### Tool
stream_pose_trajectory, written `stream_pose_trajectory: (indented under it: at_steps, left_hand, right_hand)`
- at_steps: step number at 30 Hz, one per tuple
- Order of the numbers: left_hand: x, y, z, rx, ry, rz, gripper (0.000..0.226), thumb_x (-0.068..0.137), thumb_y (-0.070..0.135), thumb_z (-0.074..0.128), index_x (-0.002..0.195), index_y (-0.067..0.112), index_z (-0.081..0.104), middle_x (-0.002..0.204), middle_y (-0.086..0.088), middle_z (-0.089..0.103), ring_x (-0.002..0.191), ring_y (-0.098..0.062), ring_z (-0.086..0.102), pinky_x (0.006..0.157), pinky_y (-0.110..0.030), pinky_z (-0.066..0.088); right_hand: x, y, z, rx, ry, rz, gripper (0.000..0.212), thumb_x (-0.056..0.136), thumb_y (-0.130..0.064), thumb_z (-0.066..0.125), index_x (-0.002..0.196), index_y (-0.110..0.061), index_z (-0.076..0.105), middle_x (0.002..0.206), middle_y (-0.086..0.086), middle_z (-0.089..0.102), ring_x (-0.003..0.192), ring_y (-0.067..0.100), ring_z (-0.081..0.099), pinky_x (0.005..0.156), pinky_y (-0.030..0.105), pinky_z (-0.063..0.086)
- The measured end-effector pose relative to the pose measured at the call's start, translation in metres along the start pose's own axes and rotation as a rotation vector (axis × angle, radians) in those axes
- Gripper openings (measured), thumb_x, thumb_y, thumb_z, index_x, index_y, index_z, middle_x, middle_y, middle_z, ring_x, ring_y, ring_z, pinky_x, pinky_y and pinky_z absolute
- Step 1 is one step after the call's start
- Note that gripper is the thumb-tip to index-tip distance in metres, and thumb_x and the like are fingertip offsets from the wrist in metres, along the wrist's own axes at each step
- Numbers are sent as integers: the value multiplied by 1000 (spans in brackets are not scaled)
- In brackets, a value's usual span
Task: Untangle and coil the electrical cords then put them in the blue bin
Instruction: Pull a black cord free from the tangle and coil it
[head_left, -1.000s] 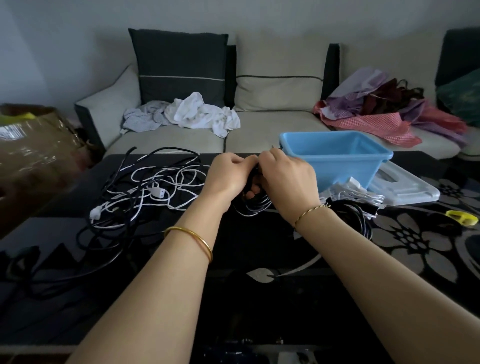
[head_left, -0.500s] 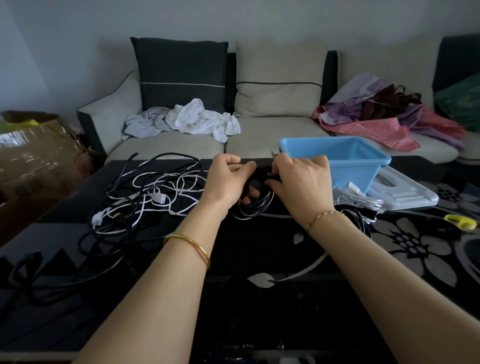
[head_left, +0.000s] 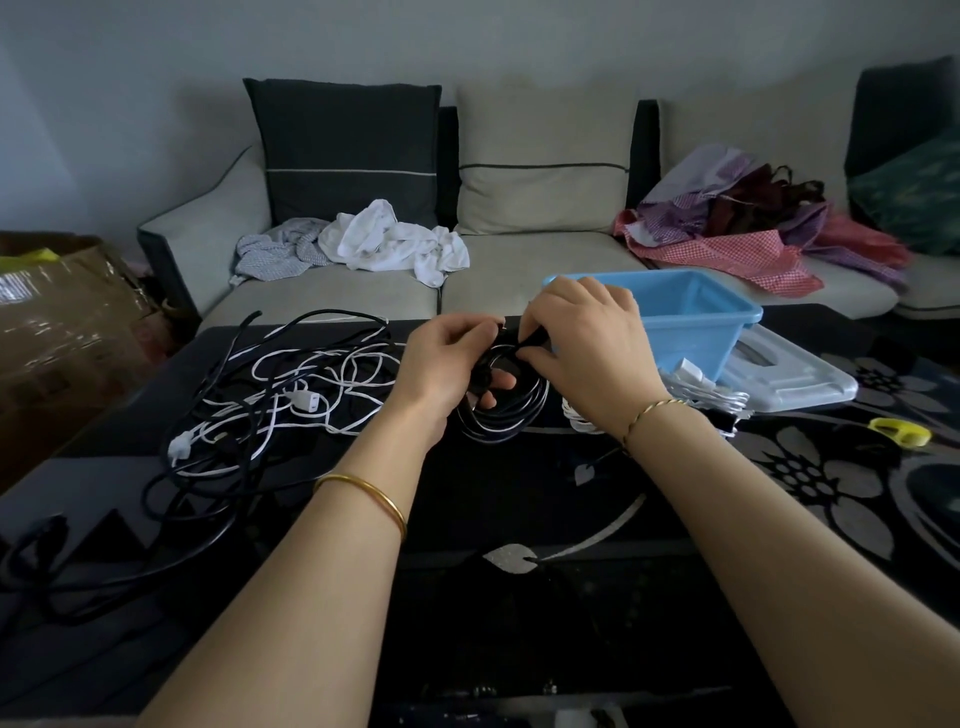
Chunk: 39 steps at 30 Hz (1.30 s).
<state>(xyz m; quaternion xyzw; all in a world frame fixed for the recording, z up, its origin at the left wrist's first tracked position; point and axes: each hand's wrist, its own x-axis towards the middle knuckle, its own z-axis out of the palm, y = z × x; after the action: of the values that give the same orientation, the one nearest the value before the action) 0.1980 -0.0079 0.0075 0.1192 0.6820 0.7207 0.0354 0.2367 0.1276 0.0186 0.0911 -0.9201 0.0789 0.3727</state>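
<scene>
A coiled black cord (head_left: 506, 415) hangs between my hands above the dark table (head_left: 519, 493). My left hand (head_left: 441, 364) grips the coil's upper left side. My right hand (head_left: 587, 348) pinches the cord's black end at the top of the coil. A tangle of black and white cords (head_left: 270, 400) lies on the table to the left. The blue bin (head_left: 691, 317) stands just behind my right hand. A coiled white cord (head_left: 711, 400) lies beside the bin, partly hidden by my right wrist.
A pale bin lid (head_left: 789, 384) lies right of the bin. Yellow scissors (head_left: 901, 431) rest on the table's right side. A cardboard box (head_left: 57, 322) stands at the left. The sofa (head_left: 545, 280) behind holds piles of clothes.
Both hands have lifted the black coil a little and my right hand has shifted to pinch the cord's end at the top of the coil.
</scene>
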Motion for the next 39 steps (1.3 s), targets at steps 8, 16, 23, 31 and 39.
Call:
stream_pose_trajectory:
  at_steps: [8,16,23,31,39]
  left_hand:
    - [-3,2,5,39,-66,24,14,97,10,50,97,11,64,77,-8,66,48,-16,61,41,-24,40]
    - [-6,4,7,105,-45,75,15,95,8,55,107,0,56,82,-9,64,45,-16,60,35,-22,39]
    - [-7,7,5,126,-46,123,8,95,6,53,88,8,55,72,-8,61,43,-16,59,34,-21,38]
    - [-4,5,3,126,-25,138,6,95,7,54,94,5,49,74,-10,59,42,-16,58,33,-21,36]
    - [-2,0,-1,216,-45,205,14,94,6,54,100,12,43,87,-4,67,43,-18,57,34,-22,36]
  right_hand:
    - [2,-2,-1,97,-10,-46,12,77,-13,69,85,-7,62,88,9,62,91,31,54,71,34,37]
    - [6,1,0,280,-72,189,9,82,-16,65,89,-13,60,92,5,65,89,25,57,75,35,44]
    - [9,0,-2,394,-61,206,7,78,-14,66,84,-13,62,87,3,68,83,25,60,75,41,49]
    - [12,-6,2,358,-73,194,6,83,-15,62,87,-11,58,84,0,62,82,23,56,70,34,43]
    - [11,-4,8,506,-102,199,12,80,-4,62,79,-11,53,96,9,62,92,26,56,81,41,46]
